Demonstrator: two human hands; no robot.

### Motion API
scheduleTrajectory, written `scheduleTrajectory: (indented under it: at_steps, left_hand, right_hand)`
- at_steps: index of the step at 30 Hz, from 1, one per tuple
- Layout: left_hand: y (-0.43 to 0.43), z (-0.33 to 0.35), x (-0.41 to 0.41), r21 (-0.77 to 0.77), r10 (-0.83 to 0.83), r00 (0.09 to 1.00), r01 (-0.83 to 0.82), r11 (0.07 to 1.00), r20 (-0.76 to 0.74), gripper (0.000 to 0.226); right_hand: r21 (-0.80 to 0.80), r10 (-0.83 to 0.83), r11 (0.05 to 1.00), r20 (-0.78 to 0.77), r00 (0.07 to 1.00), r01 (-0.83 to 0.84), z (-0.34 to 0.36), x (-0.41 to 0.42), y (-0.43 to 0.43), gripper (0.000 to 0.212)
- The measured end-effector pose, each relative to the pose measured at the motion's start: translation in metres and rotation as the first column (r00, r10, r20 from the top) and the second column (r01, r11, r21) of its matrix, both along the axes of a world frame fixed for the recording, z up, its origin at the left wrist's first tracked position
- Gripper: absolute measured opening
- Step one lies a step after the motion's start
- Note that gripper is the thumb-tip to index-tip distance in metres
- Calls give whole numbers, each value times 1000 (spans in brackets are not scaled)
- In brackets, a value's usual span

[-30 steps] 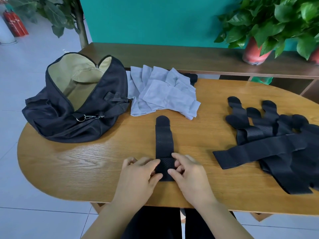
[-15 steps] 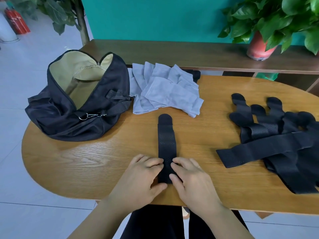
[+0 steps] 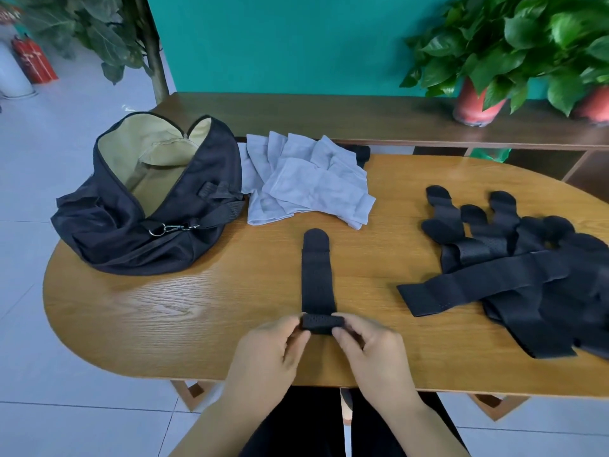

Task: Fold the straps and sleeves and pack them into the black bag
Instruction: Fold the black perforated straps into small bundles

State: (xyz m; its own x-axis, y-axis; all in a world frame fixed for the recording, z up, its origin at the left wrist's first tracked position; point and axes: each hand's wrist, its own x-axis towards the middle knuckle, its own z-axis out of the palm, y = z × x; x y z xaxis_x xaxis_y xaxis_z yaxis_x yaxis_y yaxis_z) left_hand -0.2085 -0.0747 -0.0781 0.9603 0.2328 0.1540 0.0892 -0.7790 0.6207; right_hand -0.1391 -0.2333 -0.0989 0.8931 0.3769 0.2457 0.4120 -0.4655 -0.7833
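One black bag lies on the wooden bench, its mouth gaping to show a tan lining, with one metal clip on its front strap. Just to the right of the bag, touching its side, is a heap of grey sleeves; they overlap too much to count. Further right of the bag and nearer the person, one single black strap lies flat and straight, its rounded end pointing away from the person. Its near end is turned over into a small fold. The left hand pinches that fold from the side nearer the bag, and the right hand pinches it from the far side, thumbs and fingertips closed on the cloth. Well to the right of the bag, past the single strap, lies a pile of black straps with about six rounded ends showing. Behind the bag runs a brown shelf carrying two red plant pots.
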Motion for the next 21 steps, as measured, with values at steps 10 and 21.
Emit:
scheduleTrajectory:
  at_steps: [10,21]
  left_hand:
    - [-5,-7,27,82,182,983,-178,981,-39,27]
    - [-5,-5,33,138,197,979,-187,973,-61,11]
  right_hand:
    - [-198,-163,964,99,982,180,0,14,24,19]
    - [-335,-169,925,59,984,179,8,16,31,35]
